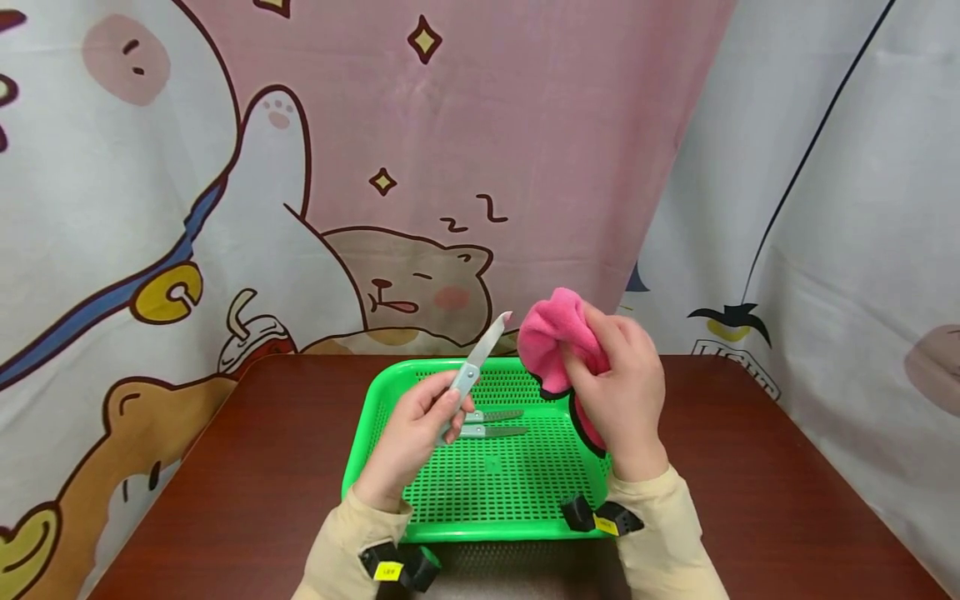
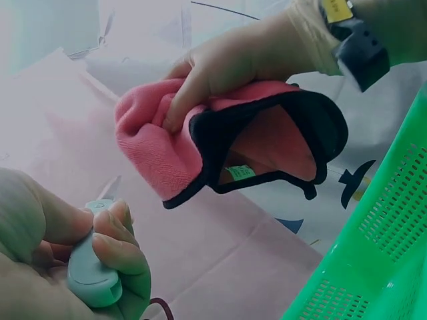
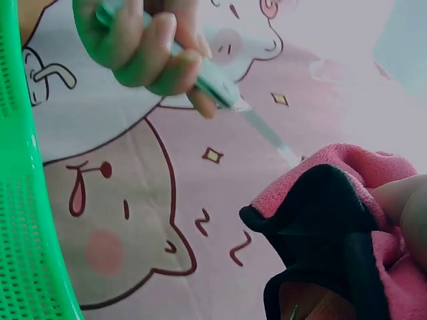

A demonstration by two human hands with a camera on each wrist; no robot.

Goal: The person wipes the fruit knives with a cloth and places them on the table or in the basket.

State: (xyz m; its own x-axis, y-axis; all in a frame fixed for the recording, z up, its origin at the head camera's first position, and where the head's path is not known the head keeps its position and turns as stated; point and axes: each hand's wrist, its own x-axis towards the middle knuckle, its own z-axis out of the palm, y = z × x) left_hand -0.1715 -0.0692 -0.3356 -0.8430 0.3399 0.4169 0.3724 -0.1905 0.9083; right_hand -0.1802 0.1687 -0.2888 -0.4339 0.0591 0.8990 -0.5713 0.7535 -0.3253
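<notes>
My left hand grips a knife by its pale grey-green handle. Its blade points up and to the right, above the green basket. A folded pink cloth with black edging is bunched in my right hand, pinched between thumb and fingers. In the head view a small gap separates blade tip and cloth. The left wrist view shows the cloth hanging with a fold open and a small green label inside. In the right wrist view the blade reaches the cloth's edge.
Two more knives with pale handles lie side by side in the basket, an upper knife and a lower knife. The basket stands on a dark brown table. A printed cartoon curtain hangs behind it.
</notes>
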